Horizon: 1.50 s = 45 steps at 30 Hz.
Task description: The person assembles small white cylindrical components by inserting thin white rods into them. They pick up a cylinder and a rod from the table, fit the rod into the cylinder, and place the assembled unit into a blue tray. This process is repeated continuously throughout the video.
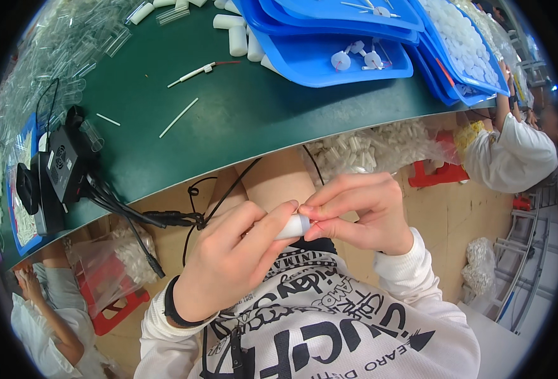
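Over my lap, my left hand (231, 252) wraps round a short white plastic cylinder (290, 228) with a greyish rim at its right end. My right hand (361, 211) is closed in a pinch at that rim. A thin red wire (317, 222) shows between its thumb and fingers; how it joins the cylinder is hidden. On the green table (228, 123) beyond my hands lie a slim white stick with a red wire (197, 73) and a thin white rod (179, 118).
Stacked blue trays (329, 66) hold white round parts. White cylinders (237, 41) and clear tubes (58, 63) lie at the back. A black device (70, 161) with cables stands at the left. People sit on both sides; bagged parts (367, 151) are under the table edge.
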Available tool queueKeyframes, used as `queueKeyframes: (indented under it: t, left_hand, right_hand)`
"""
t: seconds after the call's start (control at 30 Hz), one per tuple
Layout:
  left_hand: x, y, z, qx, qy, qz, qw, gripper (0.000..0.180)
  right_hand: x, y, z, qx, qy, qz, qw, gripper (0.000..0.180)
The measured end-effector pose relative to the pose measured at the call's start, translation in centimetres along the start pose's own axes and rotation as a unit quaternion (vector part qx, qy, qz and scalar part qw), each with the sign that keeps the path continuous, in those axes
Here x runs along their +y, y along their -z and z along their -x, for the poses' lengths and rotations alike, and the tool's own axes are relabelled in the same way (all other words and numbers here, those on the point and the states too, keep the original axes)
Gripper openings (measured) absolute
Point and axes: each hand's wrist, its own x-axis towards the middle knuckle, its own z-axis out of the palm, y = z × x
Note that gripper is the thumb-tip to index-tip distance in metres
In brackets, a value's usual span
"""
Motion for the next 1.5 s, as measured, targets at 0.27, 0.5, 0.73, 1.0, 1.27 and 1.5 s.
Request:
queueKeyframes:
  t: [0.27,0.5,0.73,1.0,1.27,1.5]
  left_hand:
    - [0.7,0.4,-0.1,0.018,0.026,0.007,0.999,0.038]
    - [0.7,0.4,0.0,0.074,0.016,0.086,0.993,0.040]
    - [1.0,0.2,0.4,0.115,0.023,0.126,0.985,0.039]
    - [1.3,-0.1,0.7,0.103,0.043,0.064,0.992,0.031]
    - [-0.2,0.8,0.9,-0.020,0.301,0.550,0.778,0.018]
    - [1.4,0.2,1.0,-0.022,0.216,0.440,0.872,0.026]
  right_hand:
    - [-0.9,-1.7,0.5,0.086,-0.098,-0.178,0.975,0.024]
    - [-2.1,-1.4,0.4,0.067,-0.036,-0.080,0.994,0.026]
    - [-2.4,-1.0,0.4,0.041,0.047,0.025,0.998,0.025]
    - [-0.6,-0.8,0.1,0.013,0.045,0.022,0.999,0.026]
    - [0.5,-0.9,1.0,0.211,0.112,0.055,0.969,0.037]
    - [0.2,-1.4,-0.1,0.084,0.223,0.182,0.954,0.031]
